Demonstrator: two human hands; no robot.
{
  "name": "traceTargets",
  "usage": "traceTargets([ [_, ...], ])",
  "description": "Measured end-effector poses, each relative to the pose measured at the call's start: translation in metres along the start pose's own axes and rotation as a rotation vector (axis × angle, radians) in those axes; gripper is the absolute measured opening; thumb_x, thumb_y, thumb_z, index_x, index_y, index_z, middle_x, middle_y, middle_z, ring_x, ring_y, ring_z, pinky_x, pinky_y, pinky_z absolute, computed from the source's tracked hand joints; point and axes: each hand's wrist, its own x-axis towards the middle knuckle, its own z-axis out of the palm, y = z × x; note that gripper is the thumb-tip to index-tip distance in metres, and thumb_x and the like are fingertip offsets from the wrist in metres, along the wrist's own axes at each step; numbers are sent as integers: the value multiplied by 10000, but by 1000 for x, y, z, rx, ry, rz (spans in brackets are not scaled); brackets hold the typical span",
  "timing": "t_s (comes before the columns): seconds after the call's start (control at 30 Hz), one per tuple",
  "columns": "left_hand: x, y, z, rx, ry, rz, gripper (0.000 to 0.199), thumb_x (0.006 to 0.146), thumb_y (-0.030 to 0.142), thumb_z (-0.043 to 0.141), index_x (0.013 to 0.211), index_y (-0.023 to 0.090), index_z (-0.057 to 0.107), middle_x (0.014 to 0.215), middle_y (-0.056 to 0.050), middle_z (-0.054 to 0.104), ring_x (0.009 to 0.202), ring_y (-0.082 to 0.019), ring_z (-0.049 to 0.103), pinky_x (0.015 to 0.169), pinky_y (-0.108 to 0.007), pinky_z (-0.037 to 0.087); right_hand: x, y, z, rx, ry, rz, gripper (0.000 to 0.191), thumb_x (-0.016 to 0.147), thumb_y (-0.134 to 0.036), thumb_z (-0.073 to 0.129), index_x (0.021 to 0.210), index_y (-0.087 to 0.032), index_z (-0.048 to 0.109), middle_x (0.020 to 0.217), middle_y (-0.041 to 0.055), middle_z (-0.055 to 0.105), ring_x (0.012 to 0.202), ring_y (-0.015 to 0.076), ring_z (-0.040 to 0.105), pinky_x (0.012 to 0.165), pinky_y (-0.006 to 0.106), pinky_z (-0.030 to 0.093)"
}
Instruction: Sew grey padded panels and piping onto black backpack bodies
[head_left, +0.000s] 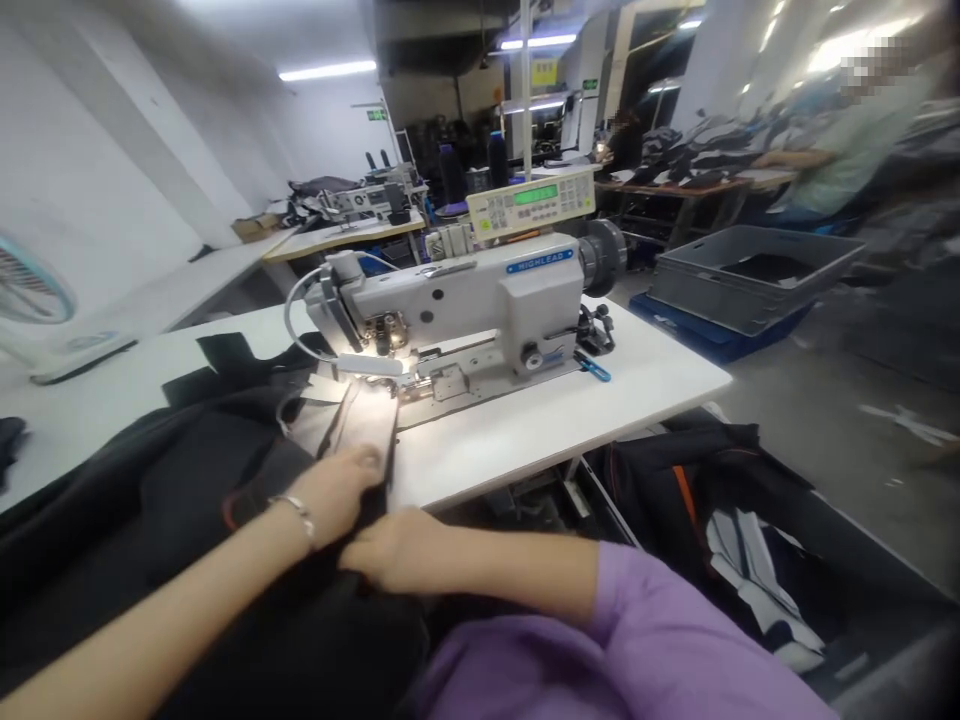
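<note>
Under the needle area of the grey sewing machine [465, 300] lies a strip of pale lining [365, 415], lit by the machine's lamp. It joins a large piece of black fabric [180, 470] that covers the left of the table and hangs toward me. My left hand [337, 490], with a bracelet at the wrist, is closed on the fabric's edge just in front of the needle area. Nearer to me, my right hand [394, 550] pinches the black fabric's edge, its fingertips partly hidden in the folds.
Small blue thread snips [594, 368] lie at the machine's right end. A control panel [532, 205] sits above the machine. Right of the table are a grey crate [750, 290] and a pile of dark fabric pieces [675, 480]. A fan [34, 285] stands left; a person [847, 150] sits back right.
</note>
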Motion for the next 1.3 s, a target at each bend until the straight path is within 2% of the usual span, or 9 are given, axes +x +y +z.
traceTargets([
  [0.07, -2, 12, 24, 26, -36, 42, 364, 636, -8, 485, 905, 133, 684, 1331, -119, 527, 1217, -216, 500, 1044, -278, 385, -20, 3, 24, -47, 53, -10, 94, 828, -160, 495, 763, -173, 563, 695, -28, 600, 617, 111, 503, 535, 228, 353],
  [0.17, -4, 9, 34, 37, -35, 45, 387, 631, -22, 438, 908, 125, 665, 1377, -110, 489, 1256, -213, 469, 1087, -294, 360, -26, 3, 37, -90, 140, -61, 99, 806, -136, 496, 729, -172, 546, 676, -23, 582, 592, 118, 467, 566, 238, 370],
  [0.33, -3, -8, 28, 7, -110, 39, 414, 633, -34, 418, 925, 141, 653, 1366, -79, 508, 1212, -210, 515, 1028, -318, 438, -18, 5, 28, -94, 165, -98, 122, 796, -105, 480, 704, -169, 527, 644, -19, 554, 572, 123, 446, 544, 238, 356],
  [0.53, 1, -8, 38, -18, -122, -4, 446, 630, -42, 406, 949, 161, 643, 1380, -57, 495, 1217, -215, 507, 1012, -345, 450, -23, 15, 26, -78, 162, -100, 108, 799, -113, 483, 713, -174, 504, 650, -26, 539, 579, 121, 435, 528, 242, 338],
  [0.67, 12, -10, 36, -36, -125, -18, 432, 621, -40, 410, 934, 158, 632, 1375, -69, 498, 1216, -224, 504, 1013, -348, 443, -22, 25, 20, -85, 151, -92, 102, 811, -120, 481, 727, -173, 505, 648, -30, 527, 573, 118, 428, 522, 244, 336],
  [0.77, 22, -12, 33, -64, -98, -24, 437, 608, -48, 410, 931, 165, 615, 1307, -79, 554, 1191, -221, 520, 996, -335, 447, -19, 34, 13, -89, 117, -86, 106, 821, -131, 475, 729, -173, 508, 645, -29, 523, 566, 117, 429, 525, 243, 341],
  [0.9, 34, -18, 32, -119, -68, -97, 519, 611, -46, 414, 1069, 151, 557, 1116, -100, 646, 1088, -225, 581, 921, -330, 484, -16, 43, 4, -105, 47, -95, 103, 826, -127, 465, 749, -173, 515, 660, -21, 537, 580, 123, 448, 523, 251, 346],
  [1.07, 45, -23, 29, -166, -96, -118, 606, 626, -29, 423, 1200, 144, 511, 1222, -93, 609, 1164, -211, 546, 997, -308, 430, -6, 55, -4, -103, -81, -98, 138, 852, -98, 434, 768, -173, 514, 706, -8, 571, 607, 121, 484, 531, 249, 357],
  [1.3, 62, -25, 24, -177, -101, -174, 630, 634, -8, 438, 1240, 150, 505, 1250, -72, 605, 1161, -211, 553, 983, -297, 437, 14, 70, -16, -139, -243, -134, 111, 879, -124, 444, 838, -169, 537, 788, 10, 624, 677, 143, 567, 527, 260, 365],
])
